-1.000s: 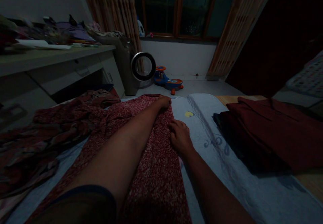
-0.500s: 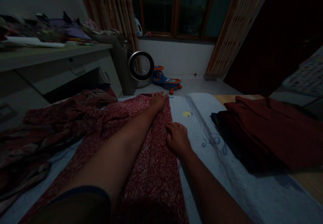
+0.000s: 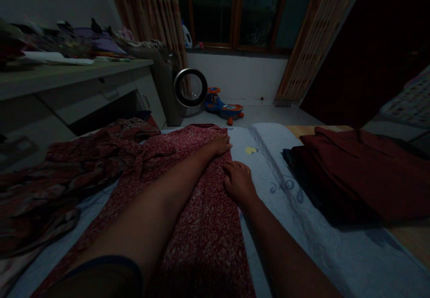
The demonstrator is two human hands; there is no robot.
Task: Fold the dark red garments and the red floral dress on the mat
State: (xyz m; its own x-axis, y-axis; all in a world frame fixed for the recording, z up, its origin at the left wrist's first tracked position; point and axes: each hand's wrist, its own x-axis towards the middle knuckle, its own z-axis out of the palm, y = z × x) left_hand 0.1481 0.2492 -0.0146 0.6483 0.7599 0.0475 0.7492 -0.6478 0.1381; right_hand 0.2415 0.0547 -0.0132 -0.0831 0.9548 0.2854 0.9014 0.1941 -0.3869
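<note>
A dark red, white-speckled garment [image 3: 208,217] lies spread lengthwise in front of me on a pale blue bed cover. My left hand [image 3: 220,144] rests flat on its far part, near the right edge, with fingers outstretched. Closer to me, my right hand [image 3: 239,184] lies over that same right edge. Its fingers are loosely bent on the fabric, and the thumb is apart from them. Part of the garment is hidden beneath my left forearm. A crumpled patterned cloth [image 3: 90,155] touches the garment's left side.
Folded dark red and black clothes [image 3: 363,172] are stacked at the right on the blue cover [image 3: 285,235]. A cabinet [image 3: 124,81] stands at the left, beside a washing machine with its round door [image 3: 191,87] open. A blue-orange ride-on toy [image 3: 223,108] is on the floor.
My left hand has slid a little toward me and to the right, across the garment's far part. My right hand stays at the edge. The view has shifted slightly.
</note>
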